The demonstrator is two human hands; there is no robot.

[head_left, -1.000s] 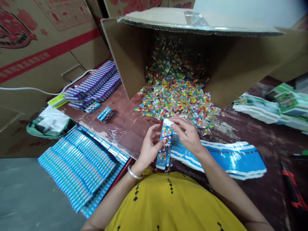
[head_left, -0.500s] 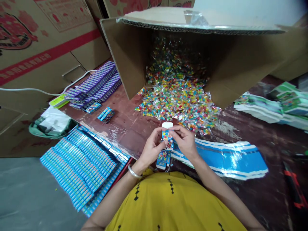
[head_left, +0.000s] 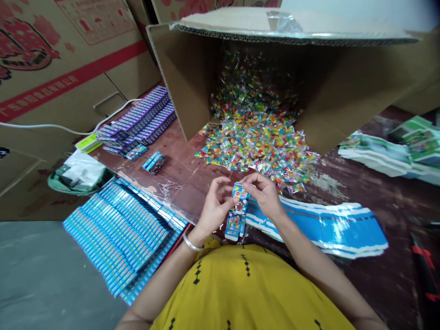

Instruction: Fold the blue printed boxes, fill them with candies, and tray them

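Note:
A small blue candy box (head_left: 241,204) stands upright in front of my body, its printed face toward me. My left hand (head_left: 217,204) grips its left side, with the thumb on the front and the fingers curled behind. At the top edge, my right hand (head_left: 264,196) pinches the box, where the white flap is folded down out of sight. Just below lies another blue printed carton (head_left: 234,223), partly covered by the held one. Flat blue cartons (head_left: 316,227) fan out to the right of my hands. Clear candy packets (head_left: 261,142) are heaped just beyond them.
The packets spill from a big cardboard box (head_left: 192,82) lying on its side. Stacked blue boxes (head_left: 117,238) stand at left, purple boxes (head_left: 140,114) behind. Two blue boxes (head_left: 153,162) sit on the table (head_left: 192,183). Green-white cartons (head_left: 378,156) and a red-black tool (head_left: 424,266) lie right.
The white top flap of the held candy box stood up before and is now folded down. My left fingers have lifted slightly away from the top. The view has shifted a little.

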